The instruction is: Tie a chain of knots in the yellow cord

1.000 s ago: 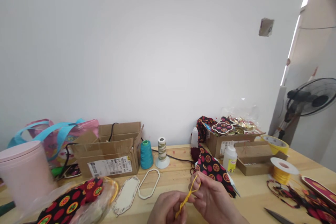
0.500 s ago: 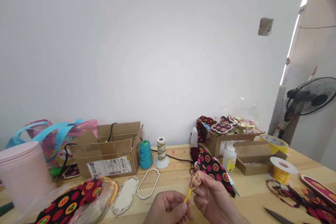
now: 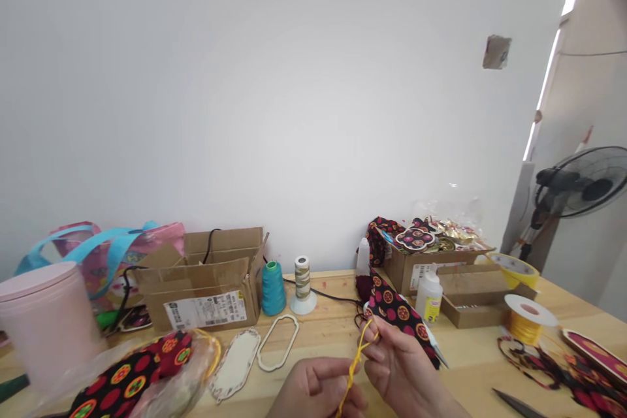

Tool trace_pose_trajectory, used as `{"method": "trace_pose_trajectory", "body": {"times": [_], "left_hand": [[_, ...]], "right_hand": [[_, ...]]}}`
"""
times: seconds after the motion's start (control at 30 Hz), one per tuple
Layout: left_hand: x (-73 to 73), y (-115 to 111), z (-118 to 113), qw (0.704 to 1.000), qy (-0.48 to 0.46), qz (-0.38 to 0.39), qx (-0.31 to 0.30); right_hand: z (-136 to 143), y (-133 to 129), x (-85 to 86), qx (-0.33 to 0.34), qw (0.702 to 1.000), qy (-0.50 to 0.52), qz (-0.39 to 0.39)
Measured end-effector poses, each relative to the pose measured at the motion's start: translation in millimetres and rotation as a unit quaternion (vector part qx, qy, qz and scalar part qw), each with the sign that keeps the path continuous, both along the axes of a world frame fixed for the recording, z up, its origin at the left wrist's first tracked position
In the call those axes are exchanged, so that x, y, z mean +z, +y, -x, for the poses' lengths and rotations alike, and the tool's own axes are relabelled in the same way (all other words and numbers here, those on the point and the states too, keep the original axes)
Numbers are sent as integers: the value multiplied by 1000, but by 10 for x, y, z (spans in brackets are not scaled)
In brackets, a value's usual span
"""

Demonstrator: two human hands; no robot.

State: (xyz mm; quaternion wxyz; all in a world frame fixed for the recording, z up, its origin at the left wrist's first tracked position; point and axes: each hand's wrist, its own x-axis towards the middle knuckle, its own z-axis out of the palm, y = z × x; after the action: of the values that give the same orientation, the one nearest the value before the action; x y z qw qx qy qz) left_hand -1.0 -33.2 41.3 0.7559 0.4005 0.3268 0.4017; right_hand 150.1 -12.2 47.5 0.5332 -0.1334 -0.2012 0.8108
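A yellow cord (image 3: 351, 373) runs between my two hands in front of the table's near edge. Its upper end makes a loop, pinched between the thumb and fingers of my right hand (image 3: 399, 359). Lower down, my left hand (image 3: 318, 388) is closed around the cord, which trails below its fingers. The cord looks twisted or knotted between the hands; the exact form is too small to tell. Behind my right hand lies dark patterned fabric (image 3: 399, 307). Left of my left hand are a pale oblong frame (image 3: 277, 343) and a cream oblong panel (image 3: 236, 364).
A spool of yellow cord (image 3: 526, 323) stands at right, with scissors (image 3: 516, 401) nearer. Cardboard boxes (image 3: 208, 300), a teal thread cone (image 3: 273, 289), a glue bottle (image 3: 430, 294) and a pink canister (image 3: 49, 333) line the table. Patterned fabric in plastic (image 3: 132, 372) lies at left.
My left hand has slid slightly down along the cord, so a longer stretch shows between the hands. My right hand keeps its pinch on the loop, nearly in place.
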Motion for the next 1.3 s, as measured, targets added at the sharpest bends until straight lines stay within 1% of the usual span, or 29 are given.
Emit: {"method": "trace_pose_trajectory", "body": {"times": [0.1, 0.27, 0.33, 0.37, 0.43, 0.5, 0.57, 0.63, 0.7, 0.77, 0.87, 1.0, 1.1, 1.23, 1.3], "left_hand": [[-35, 28, 5, 999, 18, -10, 25], [-66, 67, -11, 995, 77, -43, 54], [-43, 63, -5, 995, 78, -33, 60], [-25, 59, 4, 996, 66, -15, 60], [18, 50, 34, 998, 17, 31, 52], [53, 43, 69, 997, -42, 53, 38], [72, 38, 101, 996, -83, 39, 18], [72, 31, 119, 995, -99, 16, -5], [56, 24, 121, 995, -99, 2, -22], [29, 24, 114, 995, -96, -8, -25], [-21, 42, 97, 997, -72, -16, -8], [-69, 72, 75, 999, -18, -17, 20], [-62, 63, 69, 1000, -7, -15, 21], [-7, 18, 88, 998, -55, 0, -22], [13, 7, 96, 998, -47, -11, -27]], "right_hand": [[2, 1, -17, 4, 1000, -3, 0], [-7, -13, -29, 4, 1000, -14, 3], [-13, -15, -19, 3, 1000, -25, 1], [-14, -16, -12, 5, 999, -34, 0], [-14, -14, 1, 15, 998, -60, -1], [-12, -11, 12, 25, 995, -95, -5], [-14, -5, 21, 30, 992, -122, -10], [-22, 3, 33, 18, 991, -131, -5], [-34, 9, 45, 4, 992, -124, 9], [-43, 11, 52, -1, 993, -116, 18], [-41, 2, 50, 9, 995, -103, 9], [-31, -17, 60, 25, 995, -97, -7], [-35, -23, 78, 29, 995, -93, -15], [-54, -20, 86, 20, 996, -91, -13], [-54, -22, 81, 17, 995, -94, -16]]}}
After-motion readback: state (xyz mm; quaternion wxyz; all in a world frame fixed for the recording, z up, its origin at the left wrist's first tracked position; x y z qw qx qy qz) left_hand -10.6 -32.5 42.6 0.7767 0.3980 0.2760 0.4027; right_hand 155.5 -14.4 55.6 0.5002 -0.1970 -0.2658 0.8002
